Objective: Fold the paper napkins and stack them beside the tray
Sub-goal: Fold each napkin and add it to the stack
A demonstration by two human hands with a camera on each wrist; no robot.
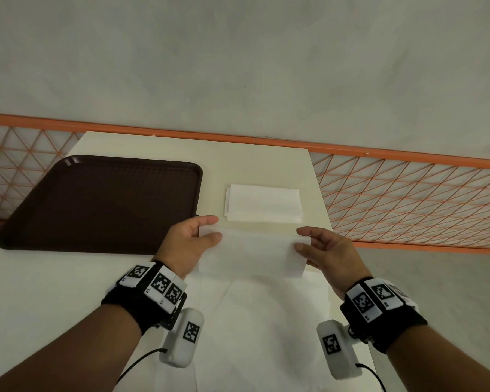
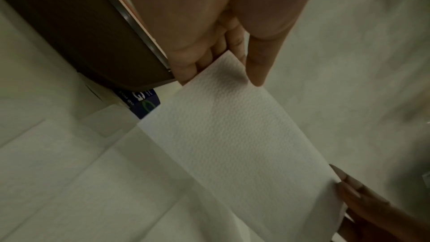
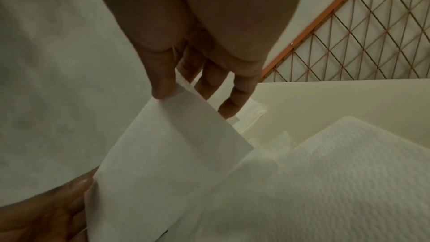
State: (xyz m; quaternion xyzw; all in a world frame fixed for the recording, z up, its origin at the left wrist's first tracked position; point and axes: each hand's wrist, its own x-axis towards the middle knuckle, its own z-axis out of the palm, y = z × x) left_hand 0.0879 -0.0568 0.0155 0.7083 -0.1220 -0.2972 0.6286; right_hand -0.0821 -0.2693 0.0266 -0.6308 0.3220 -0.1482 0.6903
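Note:
A white paper napkin (image 1: 252, 254) is held up above the table between both hands, folded over. My left hand (image 1: 207, 232) pinches its left end between thumb and fingers; my right hand (image 1: 304, 240) pinches its right end the same way. In the left wrist view the napkin (image 2: 232, 132) runs from my left hand's thumb down to the right hand's fingers (image 2: 353, 189). In the right wrist view the thumb presses on the napkin (image 3: 167, 150). A stack of folded napkins (image 1: 263, 203) lies on the table right of the dark brown tray (image 1: 102, 205).
Unfolded white napkins (image 1: 266, 321) lie spread on the table (image 1: 238, 154) beneath my hands. An orange lattice railing (image 1: 408, 199) runs behind and right of the table. A small blue packet (image 2: 144, 102) shows under the tray's corner.

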